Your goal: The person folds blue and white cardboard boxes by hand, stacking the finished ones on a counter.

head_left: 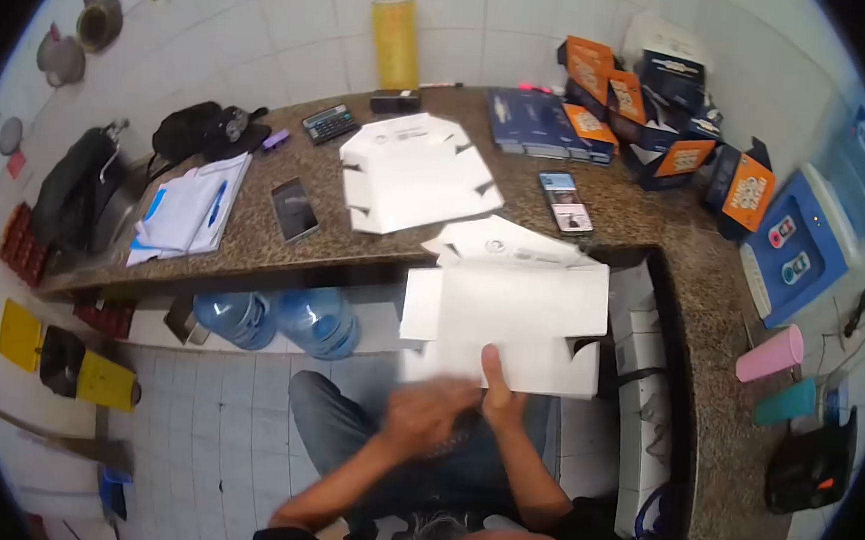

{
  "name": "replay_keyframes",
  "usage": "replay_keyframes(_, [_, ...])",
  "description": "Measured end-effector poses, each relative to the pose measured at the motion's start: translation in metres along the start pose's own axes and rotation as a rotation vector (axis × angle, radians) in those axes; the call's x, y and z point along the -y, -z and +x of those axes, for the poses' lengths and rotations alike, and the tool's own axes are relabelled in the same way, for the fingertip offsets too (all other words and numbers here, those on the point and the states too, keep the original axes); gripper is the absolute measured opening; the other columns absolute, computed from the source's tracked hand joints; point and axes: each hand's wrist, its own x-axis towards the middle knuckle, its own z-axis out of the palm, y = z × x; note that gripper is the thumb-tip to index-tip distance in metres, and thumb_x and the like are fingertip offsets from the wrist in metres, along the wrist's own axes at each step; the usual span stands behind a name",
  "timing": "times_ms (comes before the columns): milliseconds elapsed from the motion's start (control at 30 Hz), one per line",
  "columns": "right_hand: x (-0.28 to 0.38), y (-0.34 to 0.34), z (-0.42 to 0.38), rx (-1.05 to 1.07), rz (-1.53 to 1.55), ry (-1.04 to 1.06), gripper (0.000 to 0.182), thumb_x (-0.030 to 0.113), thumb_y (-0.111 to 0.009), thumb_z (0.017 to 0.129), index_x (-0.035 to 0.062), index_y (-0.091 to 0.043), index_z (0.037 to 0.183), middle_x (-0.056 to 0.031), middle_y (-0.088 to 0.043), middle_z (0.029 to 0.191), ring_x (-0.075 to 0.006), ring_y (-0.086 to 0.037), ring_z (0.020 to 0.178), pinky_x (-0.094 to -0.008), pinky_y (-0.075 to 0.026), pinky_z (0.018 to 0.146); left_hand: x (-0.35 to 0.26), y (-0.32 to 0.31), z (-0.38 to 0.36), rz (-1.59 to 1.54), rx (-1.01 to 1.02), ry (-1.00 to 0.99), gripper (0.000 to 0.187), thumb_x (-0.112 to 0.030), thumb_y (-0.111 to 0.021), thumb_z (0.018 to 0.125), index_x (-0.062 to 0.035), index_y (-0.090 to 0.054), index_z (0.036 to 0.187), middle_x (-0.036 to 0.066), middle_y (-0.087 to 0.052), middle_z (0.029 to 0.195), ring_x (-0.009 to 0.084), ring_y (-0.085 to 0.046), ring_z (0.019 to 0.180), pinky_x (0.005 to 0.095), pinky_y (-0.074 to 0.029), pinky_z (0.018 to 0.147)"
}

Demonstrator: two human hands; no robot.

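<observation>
A white flat cardboard box blank (509, 321) with cut flaps and slots is held over my lap, in front of the counter's edge. My right hand (501, 400) grips its lower edge, thumb on the white face and fingers hidden behind. My left hand (424, 415) is at the blank's lower left edge, smeared by motion, so its fingers cannot be made out. Beyond, on the counter, lies a stack of similar white box blanks (419, 179). Folded navy and orange boxes (663, 136) are heaped at the back right, beside flat navy blanks (538, 122).
The granite counter (309, 166) bends round to my right. On it are a lit phone (565, 201), a dark phone (294, 209), a calculator (329, 123), papers (191, 208), a black cap (211, 134) and a pink cup (770, 354). Blue water jugs (316, 320) stand underneath.
</observation>
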Motion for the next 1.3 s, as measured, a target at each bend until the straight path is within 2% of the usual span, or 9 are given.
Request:
replay_keyframes(67, [0.020,-0.015,0.002,0.062,-0.060,0.030,0.023,0.010,-0.063,0.095,0.0006,-0.068,0.115,-0.0097,-0.067,0.114,-0.0319,-0.063,0.109,-0.0415,-0.048,0.098,-0.010,0.012,-0.018,-0.226,0.076,0.219,0.035,-0.012,-0.070,0.085,-0.0002,-0.066,0.118,0.013,-0.071,0.113,0.0269,-0.070,0.100,0.0353,-0.056,0.091])
replay_keyframes(133, [0.025,-0.015,0.001,0.526,-0.442,0.647,0.034,0.017,-0.070,0.085,0.0154,-0.072,0.119,-0.0117,-0.067,0.122,-0.0335,-0.062,0.114,-0.0471,-0.045,0.100,-0.044,0.041,-0.017,-1.049,-0.561,0.539,0.047,-0.017,-0.073,0.088,0.0031,-0.057,0.128,0.016,-0.065,0.124,0.0259,-0.064,0.114,0.0366,-0.050,0.099])
replay_keyframes(233, [0.020,-0.031,-0.020,0.482,-0.684,0.749,0.041,0.024,-0.073,0.079,0.0267,-0.072,0.119,-0.0122,-0.059,0.135,-0.0334,-0.055,0.125,-0.0536,-0.037,0.107,-0.061,0.077,-0.040,-1.163,-0.725,0.697,0.049,-0.018,-0.073,0.090,0.0023,-0.054,0.130,0.014,-0.064,0.120,0.0218,-0.063,0.111,0.0338,-0.049,0.095])
replay_keyframes(300, [0.020,-0.046,-0.033,0.461,-0.829,0.762,0.046,0.025,-0.073,0.080,0.0250,-0.069,0.126,-0.0134,-0.051,0.146,-0.0341,-0.051,0.131,-0.0527,-0.035,0.110,-0.062,0.088,-0.042,-0.636,-0.799,1.000,0.034,-0.015,-0.072,0.091,0.0006,-0.059,0.119,0.008,-0.066,0.107,0.0167,-0.065,0.097,0.0311,-0.051,0.085])
replay_keyframes(400, [0.007,-0.058,-0.064,0.772,-0.135,0.094,0.047,0.020,-0.069,0.085,0.0139,-0.063,0.132,-0.0154,-0.051,0.145,-0.0354,-0.053,0.129,-0.0463,-0.036,0.111,-0.046,0.088,-0.053,-0.913,-0.914,1.040,0.031,-0.020,-0.074,0.089,-0.0020,-0.062,0.112,0.007,-0.067,0.101,0.0159,-0.064,0.089,0.0327,-0.053,0.082])
replay_keyframes(500, [-0.007,-0.051,-0.094,0.800,-0.233,-0.405,0.047,0.010,-0.065,0.087,0.0037,-0.059,0.134,-0.0185,-0.051,0.144,-0.0336,-0.055,0.127,-0.0412,-0.039,0.110,-0.040,0.086,-0.046,-1.011,-0.925,1.025,0.017,-0.012,-0.071,0.091,-0.0034,-0.064,0.105,0.005,-0.068,0.096,0.0136,-0.065,0.084,0.0286,-0.052,0.080])
replay_keyframes(733, [0.002,-0.042,-0.048,0.763,-0.559,0.722,0.060,-0.009,-0.058,0.074,0.0068,-0.061,0.132,-0.0229,-0.050,0.142,-0.0382,-0.056,0.125,-0.0392,-0.049,0.103,-0.026,0.047,-0.054,-0.853,-0.992,0.974,0.014,-0.014,-0.064,0.097,-0.0049,-0.065,0.108,0.001,-0.067,0.098,0.0082,-0.061,0.086,0.0243,-0.047,0.080])
replay_keyframes(967, [0.001,-0.050,-0.031,0.980,-0.534,0.616,0.051,0.010,-0.073,0.081,0.0059,-0.061,0.130,-0.0233,-0.044,0.148,-0.0383,-0.038,0.140,-0.0449,-0.040,0.112,-0.004,0.050,-0.057,-0.961,-1.018,0.978,0.015,-0.015,-0.060,0.100,-0.0035,-0.063,0.109,0.003,-0.067,0.101,0.0103,-0.063,0.090,0.0252,-0.048,0.079])
replay_keyframes(1300, [-0.007,-0.057,-0.023,0.786,-0.419,0.602,0.041,0.009,-0.084,0.071,0.0008,-0.072,0.108,-0.0149,-0.061,0.133,-0.0341,-0.054,0.129,-0.0428,-0.046,0.106,-0.005,0.034,-0.077,-0.788,-0.885,1.025,0.022,-0.027,-0.060,0.101,-0.0059,-0.063,0.093,-0.002,-0.061,0.083,0.0072,-0.055,0.071,0.0228,-0.042,0.063])
